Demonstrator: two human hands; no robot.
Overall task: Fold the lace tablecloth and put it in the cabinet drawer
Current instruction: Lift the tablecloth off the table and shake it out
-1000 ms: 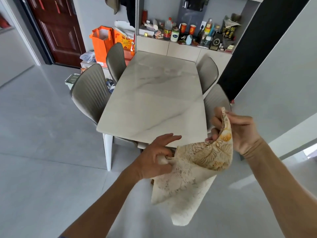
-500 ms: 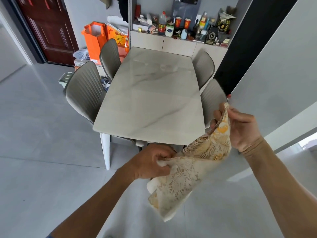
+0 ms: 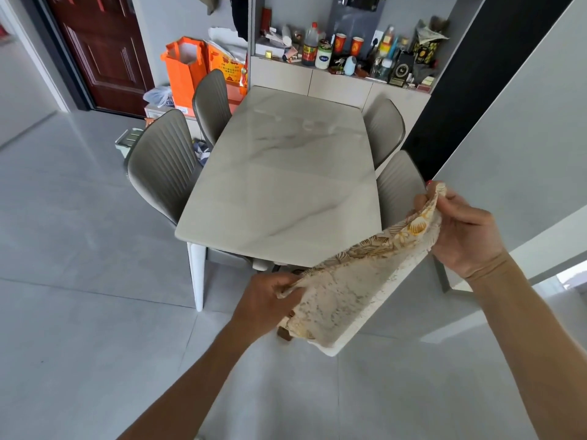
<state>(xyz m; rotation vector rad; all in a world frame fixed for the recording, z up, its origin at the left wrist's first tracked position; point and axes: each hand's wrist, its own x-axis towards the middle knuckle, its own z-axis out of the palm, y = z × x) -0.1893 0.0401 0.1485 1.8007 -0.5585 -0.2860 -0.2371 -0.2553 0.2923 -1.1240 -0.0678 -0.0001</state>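
The lace tablecloth (image 3: 352,290), cream with gold leaf patterns, is folded into a small flat piece held in the air just in front of the near end of the marble table (image 3: 286,185). My left hand (image 3: 265,304) grips its lower left end. My right hand (image 3: 467,230) pinches its upper right corner, higher and further right. The cloth stretches diagonally between both hands. The cabinet (image 3: 336,85) with pale drawer fronts stands against the wall behind the table's far end, its fronts shut.
Grey chairs (image 3: 162,173) flank both sides of the table. Orange bags (image 3: 185,69) stand at the back left near a dark red door (image 3: 104,49). Bottles and cups (image 3: 320,52) crowd the cabinet top. Grey tiled floor (image 3: 79,296) spreads to the left.
My hands have drawn apart, pulling the hanging cloth taut and flatter between them. My left hand has closed on its end. The view has moved slightly nearer the table.
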